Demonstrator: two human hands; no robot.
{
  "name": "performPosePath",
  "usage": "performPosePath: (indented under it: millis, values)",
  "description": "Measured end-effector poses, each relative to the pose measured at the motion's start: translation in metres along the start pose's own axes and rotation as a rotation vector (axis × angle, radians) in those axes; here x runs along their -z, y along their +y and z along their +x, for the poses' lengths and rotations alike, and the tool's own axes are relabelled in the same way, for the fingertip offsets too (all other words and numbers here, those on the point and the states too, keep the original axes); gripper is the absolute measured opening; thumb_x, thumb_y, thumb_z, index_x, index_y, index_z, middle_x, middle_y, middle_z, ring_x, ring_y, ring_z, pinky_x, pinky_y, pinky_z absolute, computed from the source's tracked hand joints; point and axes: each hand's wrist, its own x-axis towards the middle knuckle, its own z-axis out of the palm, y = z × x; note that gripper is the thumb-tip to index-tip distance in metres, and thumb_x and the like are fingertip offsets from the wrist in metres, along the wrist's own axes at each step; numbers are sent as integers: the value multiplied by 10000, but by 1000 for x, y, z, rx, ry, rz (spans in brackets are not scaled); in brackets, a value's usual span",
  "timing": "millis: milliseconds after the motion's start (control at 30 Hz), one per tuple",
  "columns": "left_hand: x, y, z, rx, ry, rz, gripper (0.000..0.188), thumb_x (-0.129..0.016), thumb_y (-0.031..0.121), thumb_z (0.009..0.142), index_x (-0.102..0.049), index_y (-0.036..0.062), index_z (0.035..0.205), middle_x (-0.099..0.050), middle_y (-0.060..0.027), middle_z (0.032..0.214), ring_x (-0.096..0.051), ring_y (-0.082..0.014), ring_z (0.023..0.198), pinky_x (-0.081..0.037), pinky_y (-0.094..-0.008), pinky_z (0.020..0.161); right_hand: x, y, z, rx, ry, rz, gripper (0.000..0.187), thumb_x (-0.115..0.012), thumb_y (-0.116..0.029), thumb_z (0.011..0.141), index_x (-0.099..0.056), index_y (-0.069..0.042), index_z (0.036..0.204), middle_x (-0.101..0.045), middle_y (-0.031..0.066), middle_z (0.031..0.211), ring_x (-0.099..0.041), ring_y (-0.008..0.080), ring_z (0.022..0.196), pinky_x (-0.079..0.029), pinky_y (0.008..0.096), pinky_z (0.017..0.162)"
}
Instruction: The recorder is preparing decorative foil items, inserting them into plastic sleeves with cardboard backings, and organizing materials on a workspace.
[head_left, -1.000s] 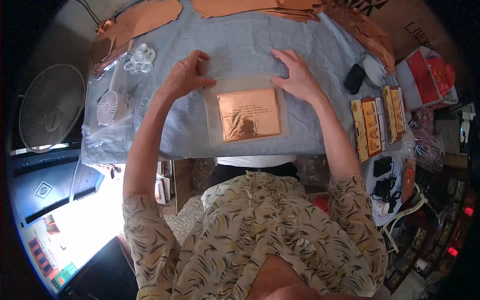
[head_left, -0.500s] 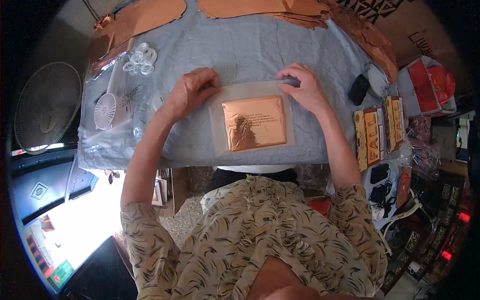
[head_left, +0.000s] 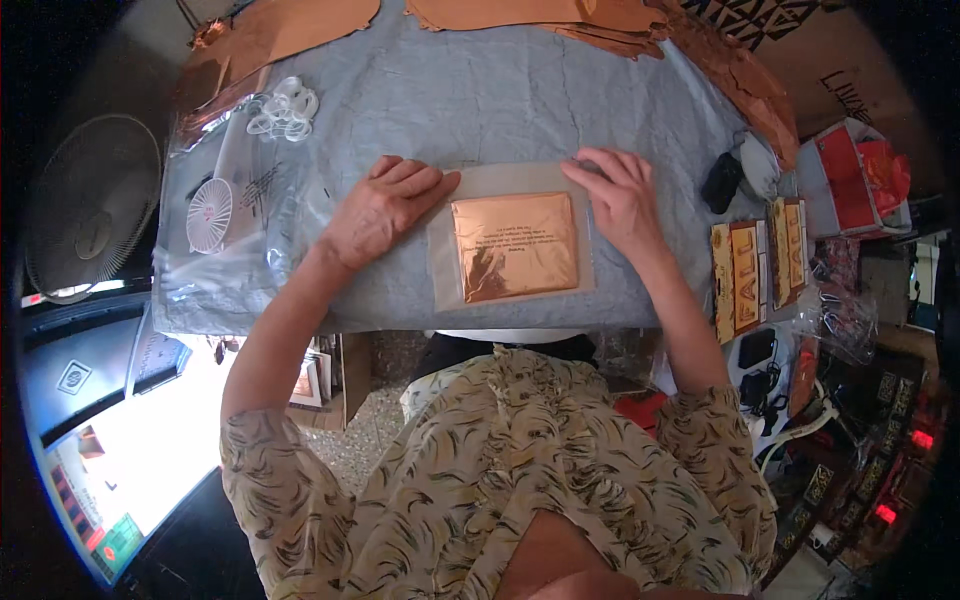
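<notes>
A folded, shiny copper-coloured foil packet (head_left: pixel 518 270) with small dark print lies inside a clear plastic sleeve (head_left: pixel 445 285), flat on the cloth-covered table. My left hand (head_left: pixel 390 205) rests at the sleeve's far left corner, fingers curled, the tip of one digit on the corner. At the far right corner, my right hand (head_left: pixel 620 190) has its fingers bent and its thumb on the sleeve's edge. Both hands appear to pinch the sleeve; the undersides of the fingers are hidden.
A white handheld fan (head_left: pixel 210 215) and clear rings (head_left: pixel 285 108) lie to the left on plastic. Brown sheets (head_left: pixel 540 12) line the far edge. To the right are a black object (head_left: pixel 721 180), packaged foil letters (head_left: pixel 740 280) and a red-and-white box (head_left: pixel 845 180).
My left hand has slid right onto the sleeve's corner. My right hand has shifted slightly right, its fingers now more bent at the edge. The packet stays flat.
</notes>
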Motion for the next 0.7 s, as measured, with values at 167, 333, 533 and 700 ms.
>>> performPosePath:
  millis: [167,333,533,700]
  values:
    - [-2,6,0,-24,-3,57,505,-594,155,856,-635,84,1354,-580,-1,1074,-601,-157,1063,-467,-324,962,-2,-41,3,-8,-119,-164,519,-650,-143,919,-591,-60,1428,-541,121,1499,-446,313,1435,-258,517,1241]
    - [-4,12,1,53,-40,-11,509,-571,148,877,-623,91,1380,-601,-15,1144,-608,-181,1112,-475,-349,995,-45,-121,22,-63,-87,76,671,-618,-352,987,-462,61,1493,-466,195,1577,-372,331,1507,-197,535,1268]
    - [-2,17,-5,144,-39,-78,526,-559,100,882,-618,125,1404,-618,-48,1242,-608,-245,1168,-478,-391,1019,-31,-70,-9,-144,-120,-105,700,-571,-486,1016,-454,-33,1537,-449,118,1611,-375,292,1512,-201,530,1262]
    - [-8,15,8,254,-41,-126,364,-627,219,895,-669,118,1242,-631,-71,1224,-619,-284,1151,-498,-436,968,-26,-43,-34,-250,-73,-96,578,-493,-431,1064,-443,-162,1574,-412,8,1650,-344,289,1532,-180,548,1261]
